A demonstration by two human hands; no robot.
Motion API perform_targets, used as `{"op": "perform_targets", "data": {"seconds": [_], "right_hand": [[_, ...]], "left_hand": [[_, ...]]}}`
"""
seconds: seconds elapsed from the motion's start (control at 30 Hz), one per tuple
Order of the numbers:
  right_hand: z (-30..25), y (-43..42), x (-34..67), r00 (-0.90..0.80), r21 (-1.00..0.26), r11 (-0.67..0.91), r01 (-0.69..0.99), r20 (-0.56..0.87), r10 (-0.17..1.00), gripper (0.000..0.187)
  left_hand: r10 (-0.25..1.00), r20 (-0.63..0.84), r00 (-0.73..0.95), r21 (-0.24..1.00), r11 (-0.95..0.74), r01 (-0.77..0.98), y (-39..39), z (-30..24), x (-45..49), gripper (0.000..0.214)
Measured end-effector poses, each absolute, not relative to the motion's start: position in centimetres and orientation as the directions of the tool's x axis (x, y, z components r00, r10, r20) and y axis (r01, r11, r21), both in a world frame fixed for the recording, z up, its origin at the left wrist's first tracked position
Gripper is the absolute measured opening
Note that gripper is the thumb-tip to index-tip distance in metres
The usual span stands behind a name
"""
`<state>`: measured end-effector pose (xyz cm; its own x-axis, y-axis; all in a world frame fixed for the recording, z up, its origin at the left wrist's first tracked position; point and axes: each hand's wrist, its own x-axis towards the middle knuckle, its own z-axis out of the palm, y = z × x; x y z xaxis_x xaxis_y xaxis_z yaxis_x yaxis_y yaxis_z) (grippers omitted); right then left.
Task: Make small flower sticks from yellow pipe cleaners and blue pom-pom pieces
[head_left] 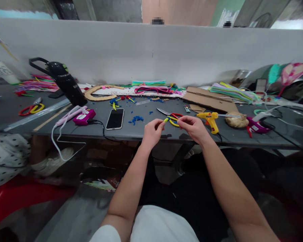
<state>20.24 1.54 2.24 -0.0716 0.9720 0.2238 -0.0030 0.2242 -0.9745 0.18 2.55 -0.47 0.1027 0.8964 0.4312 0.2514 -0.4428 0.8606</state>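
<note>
My left hand [154, 130] is closed in a pinch on a small yellow pipe-cleaner piece [166, 119] over the front edge of the grey table [141, 129]. My right hand [193, 127] is also pinched, holding the other end of the same piece, a little to the right. Just behind both hands lie scissors with red and yellow handles [172, 118]. A yellow glue gun [210, 118] stands to the right of my right hand.
A phone [115, 118] lies left of my hands beside a pink device [83, 117] with a white cable. Blue bits [136, 118], cardboard [207, 97], pipe cleaners [151, 89], a black bottle [65, 80] and a second pair of scissors [31, 109] cover the table. Another person sits at far left.
</note>
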Motion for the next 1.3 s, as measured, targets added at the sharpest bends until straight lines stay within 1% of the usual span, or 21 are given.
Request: {"op": "perform_targets", "data": {"seconds": [0.17,0.4,0.57,0.83,1.1,1.3], "right_hand": [[2.44,1.51,20.22,-0.114,-0.956,0.283,0.077,0.274,0.955,0.024],[2.53,1.36,19.91,-0.125,-0.929,0.317,0.190,0.298,0.946,0.031],[2.10,1.62,20.14,-0.099,-0.920,0.325,0.220,0.311,0.945,0.032],[2.12,1.64,20.28,-0.133,-0.913,0.315,0.260,0.289,0.948,0.032],[2.21,1.43,19.95,-0.056,-0.872,0.370,0.320,0.373,0.926,0.030],[2.07,1.29,19.99,-0.050,-0.843,0.397,0.364,0.408,0.912,0.028]], "left_hand": [[0.876,0.460,0.142,0.825,-0.481,0.297,2.02,0.03,0.26,0.018],[0.868,0.460,0.186,0.822,-0.495,0.281,1.80,-0.01,0.77,0.018],[0.872,0.446,0.201,0.826,-0.487,0.285,1.73,-0.06,0.81,0.019],[0.873,0.445,0.200,0.820,-0.487,0.299,1.76,0.02,0.82,0.017],[0.859,0.467,0.208,0.802,-0.511,0.311,1.76,-0.01,0.85,0.015],[0.863,0.458,0.213,0.806,-0.505,0.309,1.74,-0.06,0.91,0.016]]}}
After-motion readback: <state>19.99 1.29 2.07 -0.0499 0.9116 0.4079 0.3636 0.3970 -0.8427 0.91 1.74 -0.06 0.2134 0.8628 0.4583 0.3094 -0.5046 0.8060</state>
